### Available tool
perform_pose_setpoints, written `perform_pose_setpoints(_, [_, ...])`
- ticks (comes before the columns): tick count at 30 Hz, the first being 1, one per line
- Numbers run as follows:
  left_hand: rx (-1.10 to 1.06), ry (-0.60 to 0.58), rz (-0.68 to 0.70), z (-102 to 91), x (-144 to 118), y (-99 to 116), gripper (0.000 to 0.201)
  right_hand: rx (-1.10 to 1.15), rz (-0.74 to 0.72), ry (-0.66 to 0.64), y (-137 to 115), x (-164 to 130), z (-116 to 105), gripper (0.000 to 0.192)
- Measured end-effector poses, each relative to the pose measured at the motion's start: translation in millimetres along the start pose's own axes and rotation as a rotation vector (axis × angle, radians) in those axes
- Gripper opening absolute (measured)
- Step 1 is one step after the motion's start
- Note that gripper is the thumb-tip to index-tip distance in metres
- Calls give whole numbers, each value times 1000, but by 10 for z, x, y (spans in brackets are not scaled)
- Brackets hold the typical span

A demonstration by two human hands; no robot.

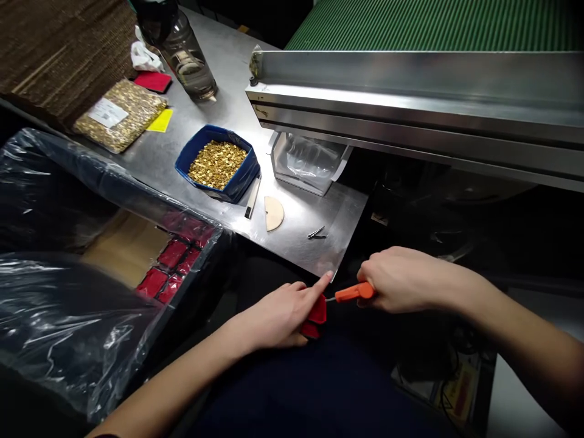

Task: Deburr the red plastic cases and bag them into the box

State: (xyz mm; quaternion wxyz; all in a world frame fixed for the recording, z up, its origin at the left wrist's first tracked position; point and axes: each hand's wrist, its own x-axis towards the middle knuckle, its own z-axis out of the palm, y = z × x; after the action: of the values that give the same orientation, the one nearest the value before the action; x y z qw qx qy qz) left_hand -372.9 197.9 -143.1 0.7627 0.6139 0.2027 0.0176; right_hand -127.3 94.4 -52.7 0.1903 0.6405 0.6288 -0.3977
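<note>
My left hand (pixel 285 313) grips a small red pouch (pixel 317 316) over my lap, index finger stretched out along its top. My right hand (pixel 401 280) is closed around an orange-handled tool (pixel 353 292) whose thin metal tip points left and meets the red pouch. Both hands hover just in front of the near edge of the steel table (pixel 310 240). A blue bin (pixel 218 163) of small gold metal pieces stands on the table beyond my left hand.
A plastic-lined box (pixel 91 274) at left holds several red pouches (pixel 168 267). On the table lie a bag of gold pieces (pixel 121 114), a dark bottle (pixel 185 52), a pen (pixel 252 198), a semicircular wooden piece (pixel 274 213), a metal clip (pixel 316 233). A green conveyor (pixel 433 24) runs at top right.
</note>
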Motion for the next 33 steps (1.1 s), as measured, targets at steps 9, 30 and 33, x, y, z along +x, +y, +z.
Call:
perform_pose_setpoints(9, [-256,131,-239,-389,-266,-265,70,-181,77,358,616,12,575,39])
perform_pose_setpoints(30, [-724,288,-362,64,110,-461,51,8,599,417,1173,886,975,54])
perform_pose_setpoints(33, [-740,327,-353,93,178,-459,51,211,541,389,706,591,1021,48])
